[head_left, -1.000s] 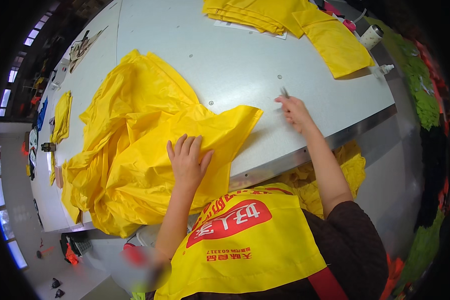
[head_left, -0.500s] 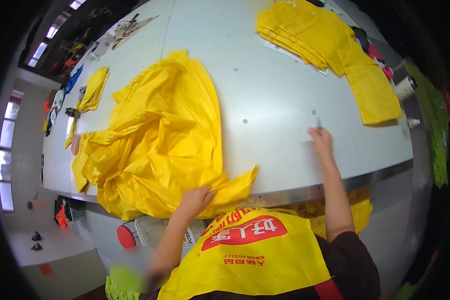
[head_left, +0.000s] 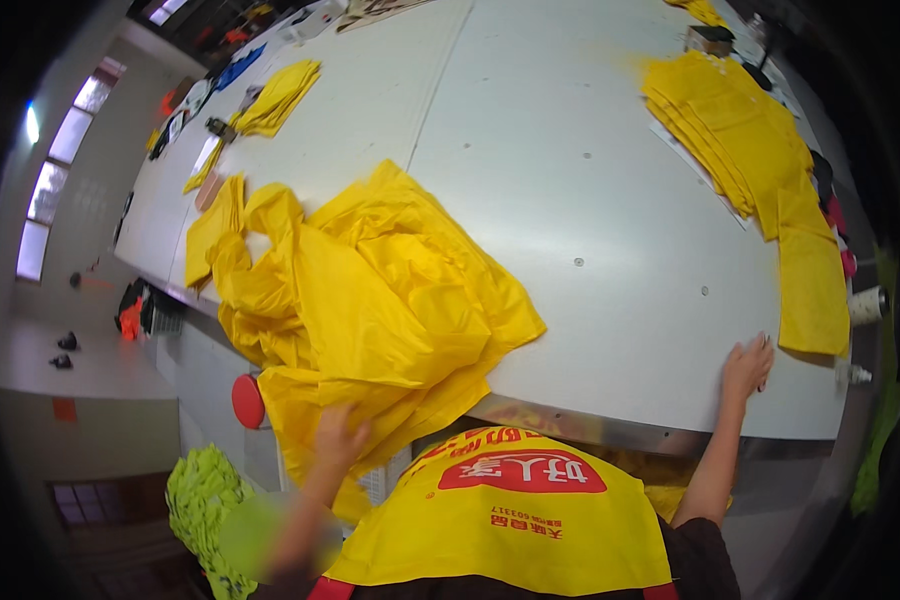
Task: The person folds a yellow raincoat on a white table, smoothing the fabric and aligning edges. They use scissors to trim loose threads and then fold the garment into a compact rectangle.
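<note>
A crumpled heap of thin yellow fabric (head_left: 400, 290) lies on the pale table and hangs over its near edge. My left hand (head_left: 340, 437) is at the hanging near part of this fabric; motion smears its fingers, so their grip cannot be made out. Over at the table's right side, my right hand (head_left: 746, 370) is closed, with a small dark, thin thing showing at its fingers, too small to name. Just beyond that hand lies a flat yellow fabric piece (head_left: 813, 290), which runs down from a stack of yellow pieces (head_left: 715, 125).
A thread cone (head_left: 868, 305) stands at the table's right edge. Folded yellow pieces (head_left: 282, 95) lie at the far left. Below the table's left side are a round red top (head_left: 248, 401) and a lime-green fabric heap (head_left: 205, 505). I wear a yellow apron (head_left: 520, 545).
The fabric heap has been turned over and spread toward the near edge. My left hand has shifted left and down relative to the table edge; my right hand has moved right, toward the flat yellow piece.
</note>
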Demonstrator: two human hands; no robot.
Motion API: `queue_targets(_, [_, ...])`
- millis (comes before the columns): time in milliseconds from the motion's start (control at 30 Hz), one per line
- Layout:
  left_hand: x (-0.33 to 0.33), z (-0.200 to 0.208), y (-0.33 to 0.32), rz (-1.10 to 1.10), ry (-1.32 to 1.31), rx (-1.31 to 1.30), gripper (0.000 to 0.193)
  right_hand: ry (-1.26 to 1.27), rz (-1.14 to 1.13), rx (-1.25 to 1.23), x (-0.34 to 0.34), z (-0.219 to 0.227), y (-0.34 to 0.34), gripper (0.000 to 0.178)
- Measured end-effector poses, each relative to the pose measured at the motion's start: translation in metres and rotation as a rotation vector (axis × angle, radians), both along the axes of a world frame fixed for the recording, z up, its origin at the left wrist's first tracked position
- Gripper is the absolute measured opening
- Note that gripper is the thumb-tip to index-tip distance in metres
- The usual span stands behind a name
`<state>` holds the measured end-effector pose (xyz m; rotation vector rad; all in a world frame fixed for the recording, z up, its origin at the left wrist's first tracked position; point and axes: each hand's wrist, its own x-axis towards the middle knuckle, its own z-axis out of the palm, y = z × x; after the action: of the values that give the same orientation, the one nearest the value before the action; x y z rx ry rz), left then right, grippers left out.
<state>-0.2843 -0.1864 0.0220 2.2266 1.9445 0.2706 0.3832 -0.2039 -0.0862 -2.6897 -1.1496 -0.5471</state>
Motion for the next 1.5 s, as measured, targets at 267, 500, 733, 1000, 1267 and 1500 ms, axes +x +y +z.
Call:
queue_targets(267, [0.149, 0.005, 0.116, -0.457, 0.293, 0.253, 0.051, 0.570, 0.842, 0.039, -0.155, 0.025, 0.086, 0.041])
queue_targets(500, [0.035, 0.052, 0.073, -0.649, 0.119, 0.410, 0.013, 0.685, 1.285, 0.072, -0.285, 0.133, 0.143, 0.026])
queue_targets(733, [-0.077, 0.187, -0.042, -0.530, 0.053, 0.621, 0.031, 0.841, 1.985, -0.460, -0.510, 0.188, 0.165, 0.023])
queue_targets(1000, [-0.164, 0.231, -0.138, 0.057, -0.357, 1.702, 0.017, 0.881, 2.355, -0.679, -0.737, 0.152, 0.094, 0.035])
queue_targets(1267, [-0.304, 0.187, -0.215, 0.626, -0.327, 1.277, 0.021, 0.865, 2.323, -1.663, -0.768, 0.161, 0.004, 0.070])
queue_targets(1500, [-0.367, 0.169, -0.235, 0.832, -0.300, 1.045, 0.025, 1.035, 2.355, -1.794, -0.694, 0.252, -0.017, 0.049])
